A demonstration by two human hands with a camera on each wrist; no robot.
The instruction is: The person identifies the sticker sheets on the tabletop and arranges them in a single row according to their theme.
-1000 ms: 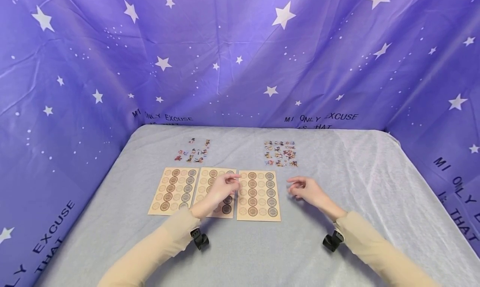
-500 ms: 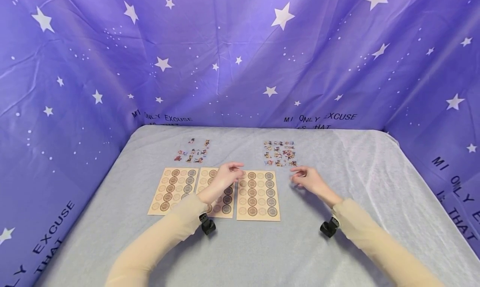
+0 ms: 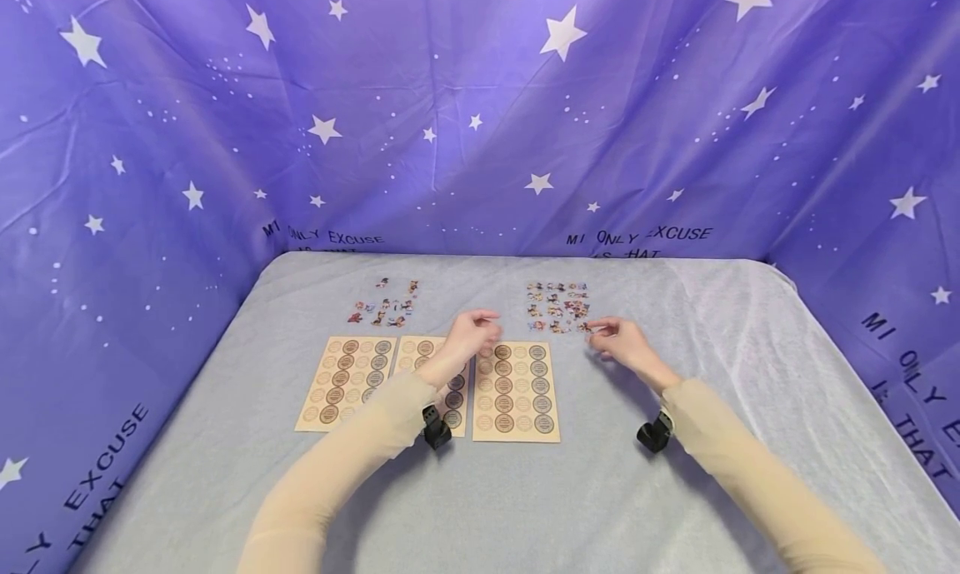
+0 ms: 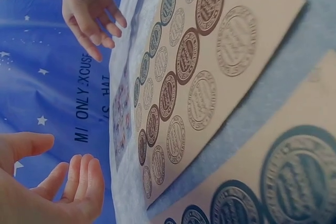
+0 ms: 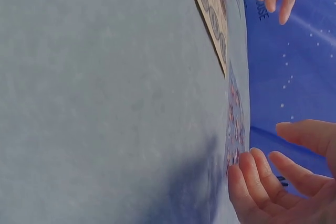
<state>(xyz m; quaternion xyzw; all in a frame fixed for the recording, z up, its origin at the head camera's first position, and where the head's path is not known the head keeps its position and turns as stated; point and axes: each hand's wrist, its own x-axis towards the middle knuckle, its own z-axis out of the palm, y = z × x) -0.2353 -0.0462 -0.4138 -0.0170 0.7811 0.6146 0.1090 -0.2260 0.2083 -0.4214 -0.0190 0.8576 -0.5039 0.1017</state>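
My left hand hovers over the upper edges of the middle and right sticker sheets, its fingers loosely bent and holding nothing. My right hand is at the lower right corner of a clear sheet of small cartoon stickers, thumb and fingers apart in the right wrist view. Three tan sheets of round seal stickers lie side by side: a left sheet, a middle sheet partly hidden under my left arm, and a right sheet. The round stickers alternate in pale, brown and dark columns.
A second clear sheet with fewer cartoon stickers lies at the back left. A grey-blue cloth covers the table. Purple star-printed curtains close off the back and both sides.
Both hands have moved forward, away from me; the left also shifted right, toward the right tan sheet. The right hand has come up to the corner of the right clear sticker sheet. The sheets stay put.
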